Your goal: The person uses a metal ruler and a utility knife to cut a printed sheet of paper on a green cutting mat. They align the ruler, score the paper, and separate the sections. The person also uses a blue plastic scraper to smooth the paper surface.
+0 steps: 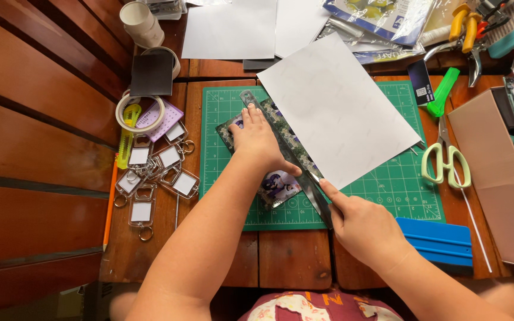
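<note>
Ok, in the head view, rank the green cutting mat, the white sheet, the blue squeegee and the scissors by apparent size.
1. green cutting mat
2. white sheet
3. blue squeegee
4. scissors, close to the squeegee in look, so that pair is unsure.
</note>
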